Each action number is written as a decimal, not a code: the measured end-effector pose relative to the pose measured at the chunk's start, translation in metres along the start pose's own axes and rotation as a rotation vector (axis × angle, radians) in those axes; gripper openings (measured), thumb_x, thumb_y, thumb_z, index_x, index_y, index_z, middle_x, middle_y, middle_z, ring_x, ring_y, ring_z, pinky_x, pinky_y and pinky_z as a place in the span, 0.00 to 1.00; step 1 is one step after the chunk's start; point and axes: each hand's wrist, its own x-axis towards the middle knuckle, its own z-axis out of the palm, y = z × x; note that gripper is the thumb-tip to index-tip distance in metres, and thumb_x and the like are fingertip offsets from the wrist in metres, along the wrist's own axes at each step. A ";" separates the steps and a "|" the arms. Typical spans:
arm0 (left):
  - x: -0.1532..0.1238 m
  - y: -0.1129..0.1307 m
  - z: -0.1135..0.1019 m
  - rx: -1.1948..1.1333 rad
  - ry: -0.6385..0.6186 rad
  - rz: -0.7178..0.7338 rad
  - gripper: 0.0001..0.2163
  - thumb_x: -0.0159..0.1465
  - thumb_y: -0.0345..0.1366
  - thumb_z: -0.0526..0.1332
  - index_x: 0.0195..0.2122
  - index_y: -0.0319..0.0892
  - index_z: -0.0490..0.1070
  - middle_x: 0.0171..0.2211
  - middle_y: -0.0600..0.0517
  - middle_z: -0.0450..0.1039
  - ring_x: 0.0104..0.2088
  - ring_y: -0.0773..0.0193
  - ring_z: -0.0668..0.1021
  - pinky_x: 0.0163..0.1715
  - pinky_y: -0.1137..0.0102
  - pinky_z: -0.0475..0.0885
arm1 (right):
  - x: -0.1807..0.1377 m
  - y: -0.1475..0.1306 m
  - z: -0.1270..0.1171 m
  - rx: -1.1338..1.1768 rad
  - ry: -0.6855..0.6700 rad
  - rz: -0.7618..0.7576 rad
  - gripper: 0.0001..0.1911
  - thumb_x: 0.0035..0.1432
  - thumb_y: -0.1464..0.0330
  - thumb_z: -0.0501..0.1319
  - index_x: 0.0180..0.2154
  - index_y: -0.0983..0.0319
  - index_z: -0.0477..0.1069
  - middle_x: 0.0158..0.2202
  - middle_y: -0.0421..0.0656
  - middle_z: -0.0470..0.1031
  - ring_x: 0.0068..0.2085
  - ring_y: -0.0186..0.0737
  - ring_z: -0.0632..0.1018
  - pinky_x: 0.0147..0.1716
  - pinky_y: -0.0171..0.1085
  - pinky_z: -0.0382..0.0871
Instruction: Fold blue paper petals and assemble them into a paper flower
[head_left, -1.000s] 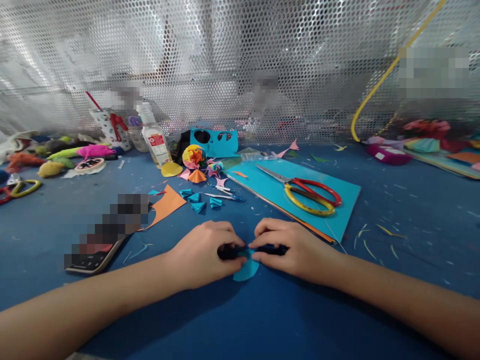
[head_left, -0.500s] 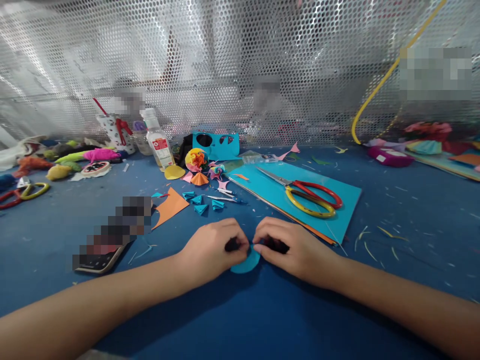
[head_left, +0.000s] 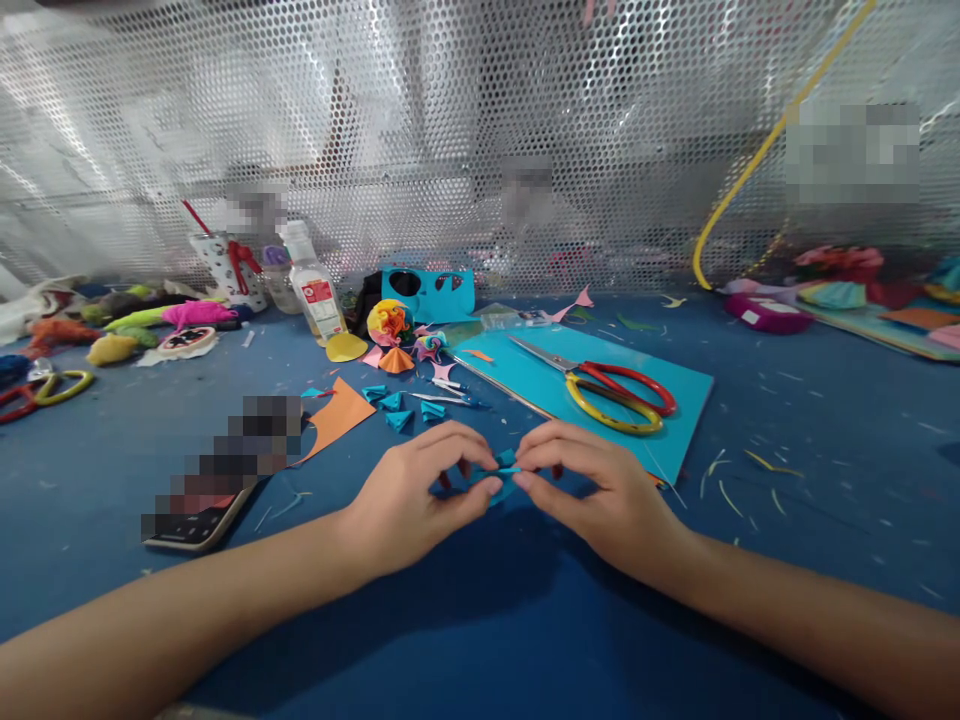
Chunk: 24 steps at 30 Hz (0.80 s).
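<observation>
Between my two hands is a small piece of blue paper (head_left: 504,487) with a raised fold across it. My left hand (head_left: 427,490) pinches its left side between thumb and fingertips. On the other side my right hand (head_left: 589,480) pinches the fold's right end. Parts of the paper are hidden behind the fingers. Just beyond my left hand lie several small folded blue paper pieces (head_left: 400,420). A stack of blue paper sheets (head_left: 675,400) is behind my right hand, with red-and-yellow-handled scissors (head_left: 615,395) on top.
A phone (head_left: 225,480) and an orange paper scrap (head_left: 337,415) lie to the left. Further back stand a glue bottle (head_left: 315,290), a multicoloured paper ball (head_left: 390,322) and a cup (head_left: 229,270). A purple object (head_left: 766,312) sits at back right. Perforated metal (head_left: 450,130) closes the back.
The blue paper, flat and rounded near its lower edge before, now shows a raised fold. Both hands have lifted slightly and their fingers are spread further along it.
</observation>
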 end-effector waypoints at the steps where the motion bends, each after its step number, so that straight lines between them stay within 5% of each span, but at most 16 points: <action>1: 0.000 0.000 0.000 -0.013 0.009 0.007 0.04 0.59 0.33 0.58 0.35 0.40 0.68 0.37 0.49 0.70 0.33 0.68 0.73 0.28 0.75 0.70 | 0.000 0.000 -0.001 -0.010 0.010 -0.014 0.03 0.54 0.73 0.59 0.29 0.61 0.70 0.32 0.42 0.72 0.34 0.35 0.73 0.34 0.35 0.69; 12: -0.001 0.003 0.002 -0.006 0.098 0.092 0.04 0.58 0.30 0.59 0.32 0.40 0.73 0.32 0.49 0.73 0.31 0.69 0.75 0.29 0.75 0.72 | -0.004 0.001 0.000 -0.058 0.040 -0.092 0.05 0.52 0.70 0.62 0.34 0.60 0.71 0.32 0.41 0.72 0.29 0.32 0.73 0.27 0.31 0.71; 24: -0.003 0.005 0.003 -0.042 0.145 0.137 0.04 0.56 0.28 0.61 0.31 0.40 0.75 0.31 0.49 0.74 0.31 0.68 0.76 0.30 0.74 0.72 | -0.006 0.004 -0.002 -0.163 -0.005 -0.210 0.05 0.57 0.69 0.58 0.36 0.60 0.72 0.32 0.42 0.74 0.34 0.34 0.75 0.34 0.32 0.70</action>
